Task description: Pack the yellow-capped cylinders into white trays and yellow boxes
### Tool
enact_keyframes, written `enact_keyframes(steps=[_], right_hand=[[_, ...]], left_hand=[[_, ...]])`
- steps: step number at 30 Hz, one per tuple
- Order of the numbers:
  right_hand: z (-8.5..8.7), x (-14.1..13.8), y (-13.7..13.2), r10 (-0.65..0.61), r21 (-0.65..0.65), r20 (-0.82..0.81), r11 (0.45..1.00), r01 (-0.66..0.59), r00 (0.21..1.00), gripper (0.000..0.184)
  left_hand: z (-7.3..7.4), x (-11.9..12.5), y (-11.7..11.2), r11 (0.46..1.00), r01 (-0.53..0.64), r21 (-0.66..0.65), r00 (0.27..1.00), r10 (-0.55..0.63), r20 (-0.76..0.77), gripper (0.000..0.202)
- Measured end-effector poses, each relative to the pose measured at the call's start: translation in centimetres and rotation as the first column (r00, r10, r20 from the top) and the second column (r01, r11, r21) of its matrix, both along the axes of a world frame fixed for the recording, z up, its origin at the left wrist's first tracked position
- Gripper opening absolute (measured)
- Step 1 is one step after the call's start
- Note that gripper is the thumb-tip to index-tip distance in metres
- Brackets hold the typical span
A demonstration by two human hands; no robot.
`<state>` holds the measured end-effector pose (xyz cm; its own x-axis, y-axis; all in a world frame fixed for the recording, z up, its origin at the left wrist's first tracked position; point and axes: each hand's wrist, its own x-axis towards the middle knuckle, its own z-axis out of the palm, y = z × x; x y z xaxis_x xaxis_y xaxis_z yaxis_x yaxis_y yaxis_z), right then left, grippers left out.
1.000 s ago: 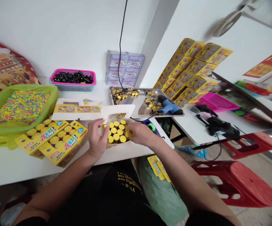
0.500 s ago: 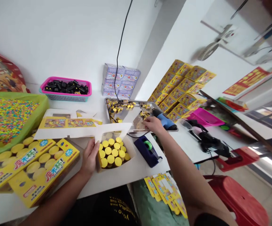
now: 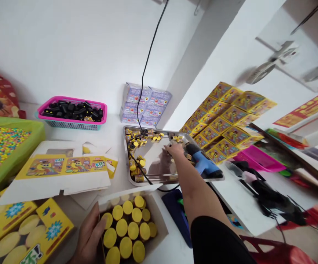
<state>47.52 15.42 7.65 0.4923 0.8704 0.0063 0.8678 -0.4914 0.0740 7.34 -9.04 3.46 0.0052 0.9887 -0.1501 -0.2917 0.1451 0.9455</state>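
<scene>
My left hand grips the left wall of an open carton, thumb inside and fingers outside. Several round yellow-lidded tubs stand packed in the carton. My right hand is over the right half of a metal tray, just in front of a small group of yellow-wrapped little bottles. Its fingers point left, partly stretched and apart, with nothing visible in them. More little bottles lie along the tray's left and back sides. A blue heat gun rests on the tray's right end.
A printed carton flap spreads to the left, above filled yellow boxes. A pink basket of black pieces and a green-lined bin of coloured beads stand behind. A navy tape dispenser sits under my right forearm. A black cord hangs into the tray.
My right hand has reached farther into the tray, toward the little bottles at its back right. The view has moved closer, and my left hand still grips the carton.
</scene>
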Motion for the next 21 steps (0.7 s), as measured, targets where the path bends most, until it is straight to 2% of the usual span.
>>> enact_keyframes(steps=[3, 7, 11, 13, 16, 19, 21], right_hand=[[-0.7, -1.8, 0.6, -0.027, 0.027, -0.011, 0.999, 0.028, 1.000, 0.048], [-1.5, -5.6, 0.1, 0.060, 0.070, -0.072, 0.996, -0.055, 0.996, 0.036], [-1.7, -9.4, -1.4, 0.166, 0.144, -0.180, 0.980, -0.141, 0.970, 0.029], [-1.1, -10.9, -2.1, 0.199, 0.199, -0.246, 0.968, -0.151, 0.949, 0.027], [0.4, -12.3, -3.1, 0.211, 0.297, -0.366, 0.950, -0.101, 0.906, 0.023], [2.6, -12.4, -4.5, 0.212, 0.379, -0.493, 0.925, -0.011, 0.844, 0.028], [4.1, -12.0, -6.3, 0.239, 0.443, -0.597, 0.894, 0.066, 0.766, 0.029]], left_hand=[[-0.1, -0.1, -0.1, 1.000, 0.007, -0.024, 1.000, -0.007, 0.005, 0.038], [-0.4, -0.5, -0.3, 0.999, -0.001, -0.043, 0.999, -0.001, -0.034, 0.031], [-1.4, -1.0, 0.0, 0.998, -0.020, 0.063, 0.999, 0.023, -0.048, 0.033], [-1.8, -1.2, 0.2, 0.991, -0.036, 0.127, 0.998, 0.043, -0.052, 0.033], [-1.8, -1.4, 0.5, 0.979, -0.046, 0.198, 0.996, 0.059, -0.061, 0.030], [-1.4, -1.5, 0.8, 0.970, -0.019, 0.242, 0.997, 0.035, -0.063, 0.026], [-1.3, -1.6, 1.0, 0.965, -0.035, 0.259, 0.995, 0.057, -0.079, 0.026]])
